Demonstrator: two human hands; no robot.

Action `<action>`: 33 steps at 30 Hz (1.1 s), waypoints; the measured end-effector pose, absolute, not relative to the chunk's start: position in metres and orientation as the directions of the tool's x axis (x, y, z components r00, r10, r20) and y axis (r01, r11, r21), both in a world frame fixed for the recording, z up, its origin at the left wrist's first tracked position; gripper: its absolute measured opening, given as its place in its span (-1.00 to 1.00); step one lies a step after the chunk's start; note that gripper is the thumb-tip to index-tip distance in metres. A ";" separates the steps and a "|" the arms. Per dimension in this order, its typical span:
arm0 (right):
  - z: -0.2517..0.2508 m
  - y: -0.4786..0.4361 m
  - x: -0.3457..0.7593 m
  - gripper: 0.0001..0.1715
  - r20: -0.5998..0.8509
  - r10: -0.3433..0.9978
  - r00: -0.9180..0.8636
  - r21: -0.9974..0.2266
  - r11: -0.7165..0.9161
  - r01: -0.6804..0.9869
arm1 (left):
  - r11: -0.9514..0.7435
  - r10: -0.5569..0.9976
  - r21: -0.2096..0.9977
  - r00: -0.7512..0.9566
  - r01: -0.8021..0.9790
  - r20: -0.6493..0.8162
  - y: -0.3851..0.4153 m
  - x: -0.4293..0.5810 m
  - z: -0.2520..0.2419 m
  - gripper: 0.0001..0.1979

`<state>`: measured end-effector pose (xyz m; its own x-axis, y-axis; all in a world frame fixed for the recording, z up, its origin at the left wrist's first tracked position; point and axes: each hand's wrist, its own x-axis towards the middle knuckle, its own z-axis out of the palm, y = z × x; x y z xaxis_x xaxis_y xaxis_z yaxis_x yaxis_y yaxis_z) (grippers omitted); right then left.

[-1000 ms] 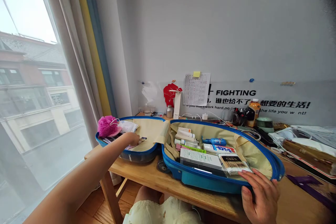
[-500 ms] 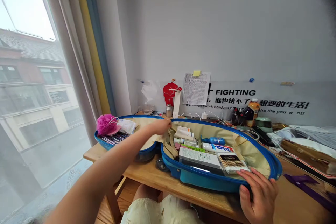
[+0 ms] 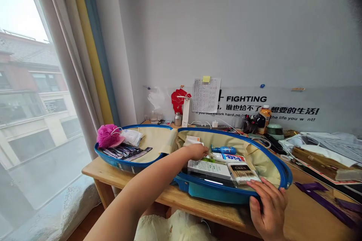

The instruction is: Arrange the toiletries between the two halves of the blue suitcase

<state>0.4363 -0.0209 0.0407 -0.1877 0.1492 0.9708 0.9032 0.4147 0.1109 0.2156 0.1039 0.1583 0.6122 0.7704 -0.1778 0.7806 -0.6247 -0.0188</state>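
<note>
Where the left hand (image 3: 199, 151) reaches: near the toothpaste (image 3: 230, 157), inside the suitcase (image 3: 215, 195); fingers bent, grip unclear.
Right hand (image 3: 268, 205): spread loosely on the suitcase's front edge, beside the cotton swabs (image 3: 243, 174).
Bath puff (image 3: 108, 135): at the suitcase's left edge.

The left hand (image 3: 199, 152) is inside the right shell of the open blue suitcase (image 3: 217, 195); its grip is unclear. To its right lie a blue pump bottle (image 3: 227, 150) and toothpaste tube (image 3: 232, 157); nearer the wearer, a white box (image 3: 209, 169). The right hand (image 3: 268, 207) overlaps the near rim, just beside the cotton-swab pack (image 3: 243, 174).
</note>
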 end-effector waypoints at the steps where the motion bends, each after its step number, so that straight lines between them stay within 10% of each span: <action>1: 0.041 -0.021 0.436 -0.72 0.971 0.148 -0.190 0.113 0.415 0.903 | -0.626 0.770 -0.017 0.614 0.779 -0.174 0.105 0.216 0.157 -0.65; 33: 0.043 -0.021 0.436 -0.73 0.972 0.130 -0.197 0.128 0.410 0.903 | -0.565 0.821 -0.072 0.551 0.822 -0.149 0.099 0.200 0.158 -0.67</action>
<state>0.4359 -0.0206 0.0432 -0.1970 0.1296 0.9718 0.9031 0.4099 0.1284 0.1998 0.0991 0.1575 0.5509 0.8212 -0.1487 0.8222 -0.5646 -0.0720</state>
